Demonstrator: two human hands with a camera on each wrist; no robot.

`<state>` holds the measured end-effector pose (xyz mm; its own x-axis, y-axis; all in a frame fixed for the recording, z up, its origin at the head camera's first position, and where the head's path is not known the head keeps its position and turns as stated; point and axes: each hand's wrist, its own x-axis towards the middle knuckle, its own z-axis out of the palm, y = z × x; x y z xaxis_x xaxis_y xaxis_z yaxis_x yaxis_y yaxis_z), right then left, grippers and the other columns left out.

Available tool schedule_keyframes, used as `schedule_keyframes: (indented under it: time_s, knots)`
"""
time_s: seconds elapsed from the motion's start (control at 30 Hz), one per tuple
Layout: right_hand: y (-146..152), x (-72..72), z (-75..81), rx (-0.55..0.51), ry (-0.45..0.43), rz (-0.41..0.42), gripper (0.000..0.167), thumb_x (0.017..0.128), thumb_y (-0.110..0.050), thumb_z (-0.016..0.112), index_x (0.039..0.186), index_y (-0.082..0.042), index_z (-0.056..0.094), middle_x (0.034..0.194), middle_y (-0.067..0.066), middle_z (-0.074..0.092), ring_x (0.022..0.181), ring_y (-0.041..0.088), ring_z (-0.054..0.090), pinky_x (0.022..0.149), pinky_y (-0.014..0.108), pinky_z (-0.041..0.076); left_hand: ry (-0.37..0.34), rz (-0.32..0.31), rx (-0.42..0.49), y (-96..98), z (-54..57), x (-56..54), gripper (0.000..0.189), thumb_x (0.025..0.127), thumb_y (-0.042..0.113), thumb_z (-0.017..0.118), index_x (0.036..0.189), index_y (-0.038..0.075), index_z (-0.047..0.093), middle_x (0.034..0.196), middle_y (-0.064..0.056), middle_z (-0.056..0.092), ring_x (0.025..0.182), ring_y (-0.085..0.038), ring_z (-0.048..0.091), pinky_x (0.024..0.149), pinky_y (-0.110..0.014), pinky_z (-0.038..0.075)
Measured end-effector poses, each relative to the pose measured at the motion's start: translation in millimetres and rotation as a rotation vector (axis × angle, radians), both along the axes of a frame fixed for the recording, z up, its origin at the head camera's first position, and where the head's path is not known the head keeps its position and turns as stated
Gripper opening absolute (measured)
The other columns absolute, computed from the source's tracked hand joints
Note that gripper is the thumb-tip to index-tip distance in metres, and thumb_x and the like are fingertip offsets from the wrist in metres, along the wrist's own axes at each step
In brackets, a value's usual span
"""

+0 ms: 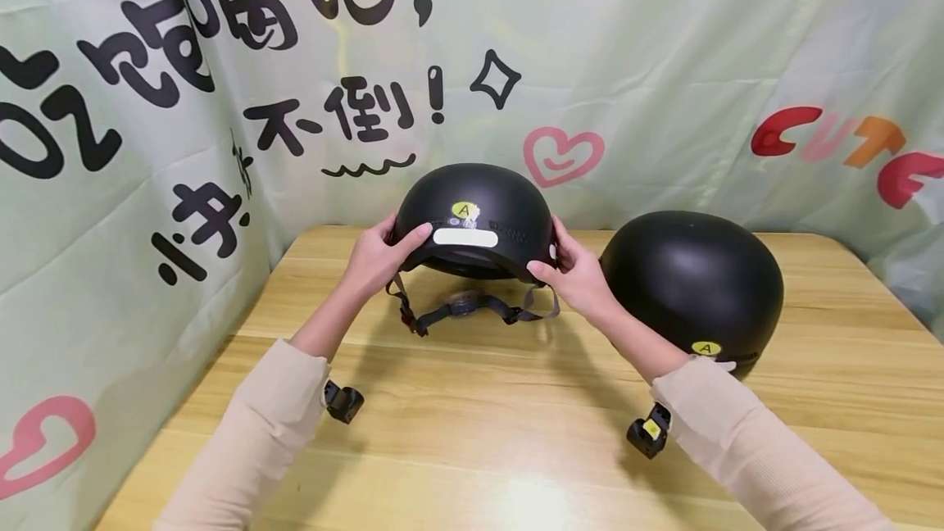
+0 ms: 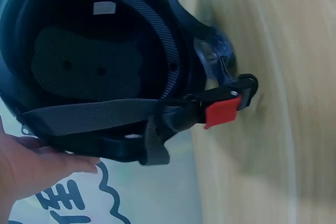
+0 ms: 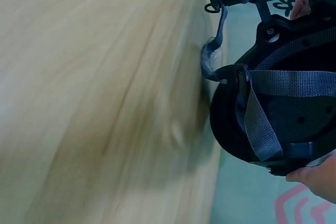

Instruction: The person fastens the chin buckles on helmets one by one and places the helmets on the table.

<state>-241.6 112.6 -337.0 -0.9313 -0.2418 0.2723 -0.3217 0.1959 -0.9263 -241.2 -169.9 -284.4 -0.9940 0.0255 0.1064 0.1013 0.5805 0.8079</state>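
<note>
A matte black helmet (image 1: 509,195) with a yellow "A" sticker and a white label is held up above the table's far part. My left hand (image 1: 379,256) grips its left rim, thumb on the front edge. The right rim is gripped by my right hand (image 1: 578,273) in the same way. Below it dangles a grey chin strap (image 1: 435,316). In the left wrist view the dark padded inside shows, with a red buckle tab (image 2: 221,112) on the strap. The right wrist view shows grey webbing (image 3: 291,83) across the opening.
A second black helmet (image 1: 693,281) sits on the wooden table (image 1: 457,433) at the right, partly behind my right forearm. A pale printed cloth (image 1: 649,47) with lettering and hearts hangs behind and along the left. Small black cameras (image 1: 344,401) are strapped at both wrists.
</note>
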Motion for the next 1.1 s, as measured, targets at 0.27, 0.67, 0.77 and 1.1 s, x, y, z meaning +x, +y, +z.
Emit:
schedule_keyframes:
  time_s: [0.27,0.67,0.77,1.1]
  knots:
    - [2.6,4.7,-11.2,0.006,0.076,0.088,0.109,0.074,-0.054,0.068,0.149,-0.007,0.003,0.156,0.012,0.008,0.140,0.030,0.021,0.111,0.046,0.022,-0.004,-0.052,-0.045,-5.6,-8.1,7.4,0.087,0.082,0.050,0.062,0.146,0.006,0.024,0.149,-0.016,0.030,0.134,-0.027,0.037,0.105,-0.043,0.038]
    - [4.3,23.0,-29.8,0.110,0.181,0.069,0.115,0.065,-0.053,0.073,0.150,-0.011,0.008,0.154,0.015,0.012,0.140,0.033,0.018,0.109,0.050,0.025,0.123,-0.101,-0.015,-12.2,-38.4,26.8,0.089,0.076,0.033,0.072,0.145,0.001,0.026,0.150,-0.018,0.027,0.136,-0.033,0.033,0.108,-0.045,0.033]
    - [3.6,27.3,-35.3,0.161,0.239,0.037,0.118,0.061,-0.052,0.076,0.150,-0.010,0.010,0.153,0.017,0.015,0.139,0.035,0.021,0.107,0.051,0.028,0.170,-0.128,-0.003,-15.7,-49.4,30.6,0.095,0.073,0.031,0.076,0.144,-0.004,0.024,0.150,-0.021,0.025,0.137,-0.034,0.031,0.107,-0.046,0.032]
    - [-2.8,44.2,-50.1,0.316,0.325,-0.068,0.127,0.051,-0.043,0.084,0.150,-0.011,0.010,0.153,0.018,0.018,0.138,0.035,0.027,0.107,0.051,0.031,0.237,-0.202,0.009,-26.5,-72.5,39.4,0.107,0.062,0.021,0.086,0.143,-0.007,0.023,0.146,-0.026,0.029,0.134,-0.039,0.033,0.106,-0.048,0.032]
